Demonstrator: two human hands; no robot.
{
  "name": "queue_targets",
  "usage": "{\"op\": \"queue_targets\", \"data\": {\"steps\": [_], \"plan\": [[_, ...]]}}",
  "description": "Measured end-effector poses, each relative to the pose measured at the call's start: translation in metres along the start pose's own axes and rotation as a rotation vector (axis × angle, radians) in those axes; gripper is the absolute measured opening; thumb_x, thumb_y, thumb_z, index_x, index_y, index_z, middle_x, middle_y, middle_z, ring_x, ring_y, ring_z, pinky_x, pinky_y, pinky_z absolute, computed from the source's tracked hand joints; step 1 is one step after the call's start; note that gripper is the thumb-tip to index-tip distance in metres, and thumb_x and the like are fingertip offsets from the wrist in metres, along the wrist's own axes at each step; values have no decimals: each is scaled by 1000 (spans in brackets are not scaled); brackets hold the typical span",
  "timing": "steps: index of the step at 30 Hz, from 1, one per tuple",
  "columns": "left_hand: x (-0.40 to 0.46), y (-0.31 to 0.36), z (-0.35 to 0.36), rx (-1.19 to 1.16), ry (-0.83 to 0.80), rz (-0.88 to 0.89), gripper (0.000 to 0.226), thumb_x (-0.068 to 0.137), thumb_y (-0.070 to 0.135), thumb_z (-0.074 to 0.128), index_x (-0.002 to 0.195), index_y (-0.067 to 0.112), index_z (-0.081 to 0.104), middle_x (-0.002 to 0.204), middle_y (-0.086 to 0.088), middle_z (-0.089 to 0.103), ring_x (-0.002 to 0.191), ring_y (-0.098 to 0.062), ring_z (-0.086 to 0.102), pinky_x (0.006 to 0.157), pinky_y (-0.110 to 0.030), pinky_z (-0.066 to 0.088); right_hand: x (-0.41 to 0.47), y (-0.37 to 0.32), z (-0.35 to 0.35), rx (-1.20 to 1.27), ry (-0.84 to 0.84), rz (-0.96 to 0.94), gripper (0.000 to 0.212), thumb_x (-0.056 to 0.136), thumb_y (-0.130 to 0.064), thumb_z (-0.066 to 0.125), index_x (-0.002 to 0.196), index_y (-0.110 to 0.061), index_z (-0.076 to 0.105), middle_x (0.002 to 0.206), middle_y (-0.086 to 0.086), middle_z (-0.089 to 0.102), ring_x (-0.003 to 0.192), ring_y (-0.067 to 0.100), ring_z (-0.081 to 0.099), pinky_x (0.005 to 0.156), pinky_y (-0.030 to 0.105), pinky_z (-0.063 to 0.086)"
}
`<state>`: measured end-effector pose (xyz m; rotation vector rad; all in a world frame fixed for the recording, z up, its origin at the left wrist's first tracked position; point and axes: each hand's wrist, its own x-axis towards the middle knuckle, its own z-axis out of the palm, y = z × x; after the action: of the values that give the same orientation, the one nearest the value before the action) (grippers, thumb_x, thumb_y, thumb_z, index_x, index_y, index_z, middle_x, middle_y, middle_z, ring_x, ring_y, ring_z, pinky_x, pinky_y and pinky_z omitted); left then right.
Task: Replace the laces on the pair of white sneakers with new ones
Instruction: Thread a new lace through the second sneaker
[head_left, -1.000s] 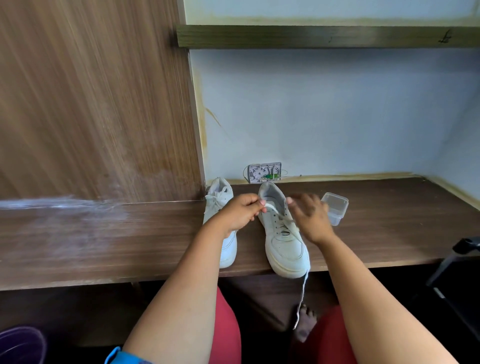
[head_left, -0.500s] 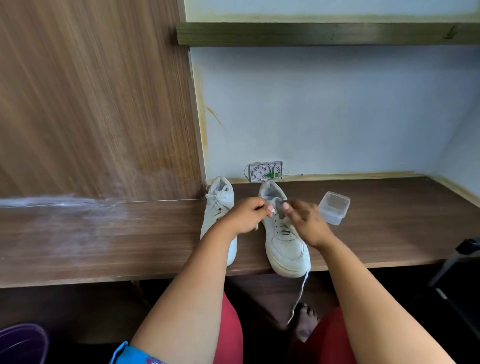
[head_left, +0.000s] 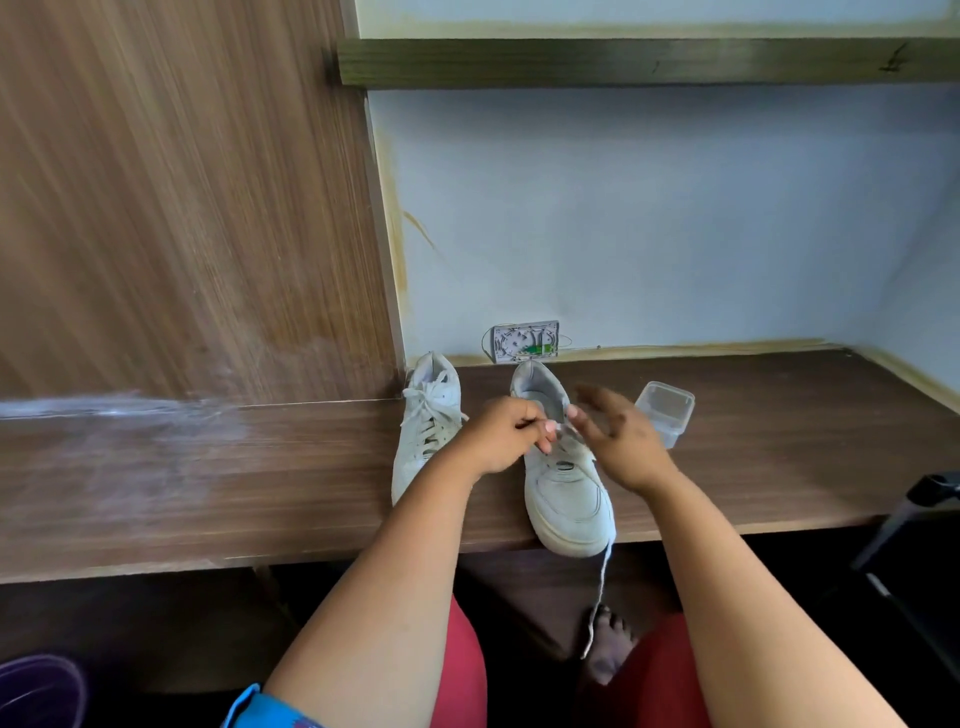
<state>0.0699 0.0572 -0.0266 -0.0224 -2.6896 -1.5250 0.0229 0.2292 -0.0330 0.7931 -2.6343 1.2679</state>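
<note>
wooden desk, lower frame | two white sneakers centre | clear plastic box just right of them

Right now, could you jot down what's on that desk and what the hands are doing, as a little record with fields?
surface: wooden desk against a pale wall
left sneaker: fully laced, untouched
right sneaker: partly laced, toe at the desk's front edge
loose lace: hangs from the right sneaker's toe past the desk edge
left hand: pinches a lace over the right sneaker
right hand: fingers spread, blurred, above the same sneaker
clear plastic box: right of the sneakers
wall plate: behind the sneakers
</note>
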Motion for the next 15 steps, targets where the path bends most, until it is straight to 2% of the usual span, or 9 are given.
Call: {"op": "queue_targets", "data": {"steps": [2, 4, 6, 8, 9, 10, 12, 15], "plan": [[4, 4, 7, -45, 56, 11, 16, 95, 12, 58, 90, 2, 70, 71, 0, 68, 63, -2, 60, 67, -19, 47, -1, -8, 5, 94, -84, 1, 15, 95, -31, 57, 87, -24, 68, 75, -11, 63, 69, -4, 56, 69, 18, 40], [8, 4, 9, -71, 168, 0, 18, 89, 23, 67, 74, 14, 70, 63, 2, 68, 65, -9, 63, 71, -28, 51, 1, -6, 0, 256, -39, 101, 22, 91, -31, 63, 74, -18, 66, 61, -6, 59, 53, 4, 53, 56, 20, 41], [16, -3, 8, -82, 287, -48, 34, 82, 42, 72, 65, 13, 68, 59, 2, 67, 64, -11, 63, 72, -31, 52, 6, 4, -11, 338, 125, 181, 29, 88, -32, 67, 75, -6, 65, 61, 4, 58, 56, 12, 49, 56, 22, 39], [23, -10, 6, -69, 391, -138, 45, 81, 48, 70, 71, 5, 65, 62, 2, 66, 64, -16, 61, 71, -34, 52, 9, 19, -22, 119, 341, 199, 34, 88, -35, 66, 76, -3, 63, 65, 9, 59, 60, 16, 49, 55, 21, 35], [27, -12, 6, -1, 437, -183, 45, 82, 49, 70, 71, 6, 61, 63, 4, 63, 66, -19, 59, 68, -34, 49, 9, 23, -25, 29, 388, 203, 31, 89, -34, 65, 78, -5, 64, 67, 6, 60, 62, 17, 51, 55, 21, 36], [30, -13, 7, 74, 463, -233, 43, 82, 49, 69, 70, 10, 57, 64, 4, 60, 68, -21, 57, 65, -32, 45, 8, 24, -25, -8, 374, 199, 26, 89, -33, 65, 82, -8, 66, 70, 3, 61, 65, 17, 54, 56, 24, 38], [32, -11, 13, 162, 452, -305, 43, 79, 53, 70, 67, 18, 49, 69, 2, 57, 72, -21, 57, 61, -30, 41, 9, 25, -13, -35, 241, 166, 17, 90, -28, 66, 87, -11, 69, 76, 0, 63, 73, 20, 60, 61, 28, 42], [40, -10, 24, 208, 392, -338, 41, 72, 55, 73, 77, 15, 61, 84, -7, 66, 80, -24, 63, 53, -27, 38, 18, 31, 15, -128, 91, 5, 9, 90, -17, 63, 91, -11, 70, 85, 4, 65, 81, 23, 61, 67, 28, 42]]}}
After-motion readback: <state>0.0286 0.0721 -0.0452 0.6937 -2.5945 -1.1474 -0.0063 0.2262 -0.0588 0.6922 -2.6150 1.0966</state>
